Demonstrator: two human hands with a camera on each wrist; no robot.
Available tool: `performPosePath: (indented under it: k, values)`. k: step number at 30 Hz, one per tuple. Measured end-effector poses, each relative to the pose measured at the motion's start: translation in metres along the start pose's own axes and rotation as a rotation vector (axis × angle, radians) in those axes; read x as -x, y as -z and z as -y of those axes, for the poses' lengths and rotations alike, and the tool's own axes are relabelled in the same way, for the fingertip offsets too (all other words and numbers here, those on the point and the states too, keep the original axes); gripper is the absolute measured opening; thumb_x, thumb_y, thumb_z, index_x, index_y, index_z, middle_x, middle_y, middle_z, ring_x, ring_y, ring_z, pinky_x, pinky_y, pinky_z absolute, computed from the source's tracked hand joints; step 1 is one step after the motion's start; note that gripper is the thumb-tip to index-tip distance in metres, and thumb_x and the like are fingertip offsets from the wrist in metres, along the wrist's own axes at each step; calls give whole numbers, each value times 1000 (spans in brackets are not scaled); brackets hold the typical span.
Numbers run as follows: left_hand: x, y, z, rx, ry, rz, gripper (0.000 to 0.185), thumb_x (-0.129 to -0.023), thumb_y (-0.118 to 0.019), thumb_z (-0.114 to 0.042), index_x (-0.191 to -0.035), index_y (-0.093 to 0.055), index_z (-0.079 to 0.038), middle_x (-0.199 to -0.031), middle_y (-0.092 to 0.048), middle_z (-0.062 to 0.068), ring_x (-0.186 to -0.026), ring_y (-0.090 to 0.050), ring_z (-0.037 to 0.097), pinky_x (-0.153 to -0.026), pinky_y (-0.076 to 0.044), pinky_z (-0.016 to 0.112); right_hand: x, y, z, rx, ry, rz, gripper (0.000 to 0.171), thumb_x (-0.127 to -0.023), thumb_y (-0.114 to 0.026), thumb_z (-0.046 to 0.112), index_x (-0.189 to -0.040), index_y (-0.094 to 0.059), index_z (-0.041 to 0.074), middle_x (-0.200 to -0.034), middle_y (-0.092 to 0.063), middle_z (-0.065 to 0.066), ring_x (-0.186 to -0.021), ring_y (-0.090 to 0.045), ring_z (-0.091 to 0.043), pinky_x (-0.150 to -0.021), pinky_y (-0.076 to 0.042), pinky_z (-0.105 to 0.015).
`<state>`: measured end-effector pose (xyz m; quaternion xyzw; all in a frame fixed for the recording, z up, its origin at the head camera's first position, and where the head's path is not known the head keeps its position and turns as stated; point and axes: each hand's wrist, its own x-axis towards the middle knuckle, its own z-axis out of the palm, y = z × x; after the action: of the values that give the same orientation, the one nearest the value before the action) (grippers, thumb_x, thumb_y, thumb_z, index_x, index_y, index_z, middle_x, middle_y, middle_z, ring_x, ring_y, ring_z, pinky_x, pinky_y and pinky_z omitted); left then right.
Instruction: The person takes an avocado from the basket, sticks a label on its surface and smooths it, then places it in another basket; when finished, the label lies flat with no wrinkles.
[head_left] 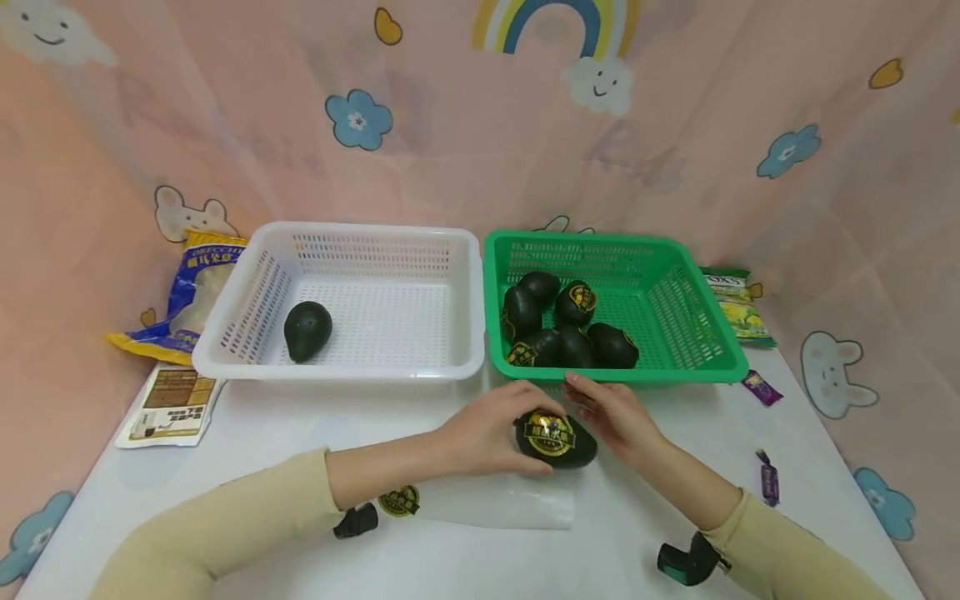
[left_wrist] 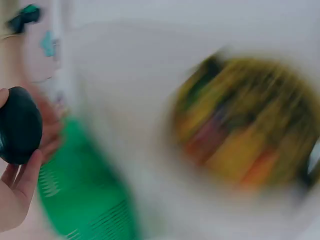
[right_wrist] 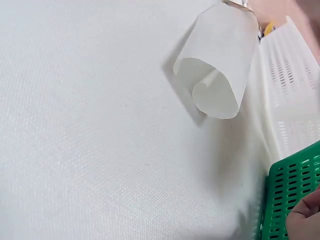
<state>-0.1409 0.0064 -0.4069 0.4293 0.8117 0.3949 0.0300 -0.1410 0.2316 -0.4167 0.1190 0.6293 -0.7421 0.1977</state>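
Observation:
My left hand point(head_left: 498, 429) grips a dark avocado point(head_left: 573, 446) that has a round black-and-gold sticker on its upper side, just in front of the green basket. Beside the avocado's right end is my right hand point(head_left: 618, 417), its fingers loosely bent and nothing seen between them. A pale backing strip point(head_left: 495, 502) with a round sticker point(head_left: 399, 501) at its left end lies under my left forearm. In the right wrist view the strip point(right_wrist: 220, 45) curls at its free end. Close to the left wrist camera a sticker point(left_wrist: 245, 125) is blurred.
A green basket point(head_left: 712, 367) at the back right holds several avocados, some with stickers. In the white basket point(head_left: 405, 371) at the back left lies one avocado point(head_left: 307, 331). Bags point(head_left: 202, 283) stand at the left, a green packet point(head_left: 738, 307) and small purple wrapped sweets point(head_left: 768, 478) at the right.

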Motion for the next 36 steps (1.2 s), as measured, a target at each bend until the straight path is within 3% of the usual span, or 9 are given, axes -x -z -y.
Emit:
performPosePath:
  k: [3, 6, 12, 14, 19, 24, 30, 33, 36]
  values:
    - [-26, 32, -12, 6, -4, -48, 59, -71, -88, -32, -122, -62, -18, -119, -59, -2, -110, -53, 9, -93, -45, 26, 1, 1, -3, -20, 3, -5, 25, -99, -57, 20, -79, -72, 17, -84, -67, 6, -87, -59, -9, -77, -48, -22]
    - [-57, 56, -2, -48, 102, -102, 60, -74, -86, -36, -125, -61, -17, -121, -58, 1, -111, -52, 13, -93, -45, 28, -2, -1, -7, -15, -1, 5, 21, -98, -60, 22, -83, -73, 16, -90, -67, 4, -92, -57, -12, -81, -46, -25]
    - [-74, 52, 31, -85, 316, -97, 92, -82, -76, -45, -152, -27, -11, -149, -29, 17, -134, -35, 31, -104, -39, 43, -7, -7, -12, 68, -28, 4, 22, -94, -67, 32, -87, -76, 13, -99, -69, 1, -103, -54, -19, -87, -45, -29]
    - [-63, 47, 30, -63, 290, -103, 87, -85, -74, -43, -151, -30, -8, -151, -27, 17, -137, -32, 31, -107, -37, 44, -7, -8, -13, 73, -28, 11, 22, -95, -65, 31, -86, -75, 14, -98, -69, 2, -101, -55, -18, -85, -46, -28]
    - [-7, 45, 13, 182, 143, -41, 29, -94, -67, -23, -117, -67, -6, -117, -65, 2, -106, -59, 13, -88, -50, 28, -5, -12, -12, 98, -28, 37, 23, -96, -63, 31, -91, -74, 12, -99, -69, 2, -99, -55, -18, -83, -47, -28]
    - [67, 49, 23, 492, 376, 88, 27, -97, -62, -27, -114, -70, -8, -107, -70, 8, -98, -65, 24, -82, -55, 34, 1, -27, -7, 287, -46, 209, 45, -95, -64, 35, -123, -63, -1, -117, -64, -10, -105, -54, -27, -87, -47, -34]
    - [124, 65, 54, 763, 776, -241, 48, -96, -62, -34, -126, -58, 3, -114, -65, 15, -103, -62, 26, -88, -53, 32, -1, -70, 37, 548, 97, 499, 34, -95, -65, 28, -117, -66, 2, -111, -65, -13, -97, -55, -33, -81, -50, -36]
    - [132, 74, 61, 850, 835, -402, 50, -96, -61, -37, -122, -59, 5, -114, -65, 14, -102, -61, 21, -89, -52, 32, -15, -101, 81, 697, 202, 667, 25, -97, -63, 25, -115, -67, 8, -108, -66, -10, -97, -56, -33, -82, -51, -39]
    - [134, 79, 63, 873, 834, -436, 45, -97, -60, -39, -113, -64, 3, -110, -68, 11, -99, -62, 17, -90, -52, 32, -42, -140, 125, 807, 268, 823, 24, -98, -60, 23, -118, -65, 11, -112, -65, -8, -102, -57, -31, -89, -50, -42]
